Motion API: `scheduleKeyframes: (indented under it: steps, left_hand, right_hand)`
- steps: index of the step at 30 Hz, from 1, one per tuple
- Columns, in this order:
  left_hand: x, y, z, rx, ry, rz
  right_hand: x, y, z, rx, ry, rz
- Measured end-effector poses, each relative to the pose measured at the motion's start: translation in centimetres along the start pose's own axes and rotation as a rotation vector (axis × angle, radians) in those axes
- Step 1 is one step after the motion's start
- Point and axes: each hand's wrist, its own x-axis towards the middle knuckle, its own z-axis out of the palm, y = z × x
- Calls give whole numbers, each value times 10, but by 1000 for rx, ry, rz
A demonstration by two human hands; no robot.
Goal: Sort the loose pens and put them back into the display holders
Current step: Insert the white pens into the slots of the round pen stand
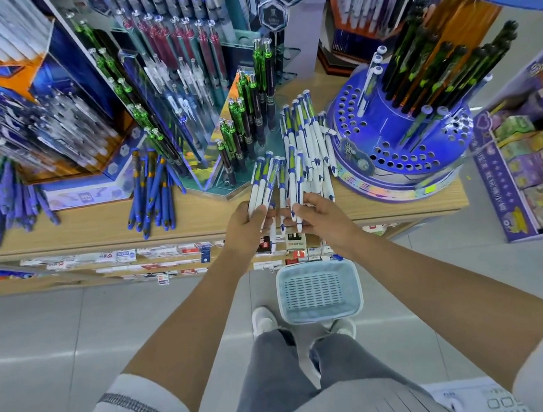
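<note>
Several white pens with blue and green trim [306,139] lie in a loose pile on the wooden shelf top [86,226], left of the round blue display holder [401,150] with its many holes. My left hand [246,224] grips a small bunch of these white pens [265,179] by their lower ends. My right hand [321,214] holds a few more white pens [296,181] beside it, at the shelf's front edge. A few white pens and several dark green pens stand in the round holder.
Two heaps of blue pens [153,193] [9,202] lie further left on the shelf. Tall acrylic displays of green, red and clear pens [158,92] stand behind. A light blue basket [319,289] sits on the floor by my feet. A purple box display [540,163] stands right.
</note>
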Motion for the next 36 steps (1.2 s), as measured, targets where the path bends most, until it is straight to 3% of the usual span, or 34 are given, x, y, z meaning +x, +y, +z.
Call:
scheduleKeyframes:
  steps: [13, 22, 36]
  left_hand:
    - [-16, -8, -6, 28, -27, 45]
    - [-47, -7, 8, 74, -275, 132]
    - [-63, 2, 17, 166, -564, 53]
  right_hand:
    - [-10, 4, -6, 62, 1, -85]
    - [-25, -4, -18, 264, -60, -123]
    - [-52, 10, -40, 230, -124, -161]
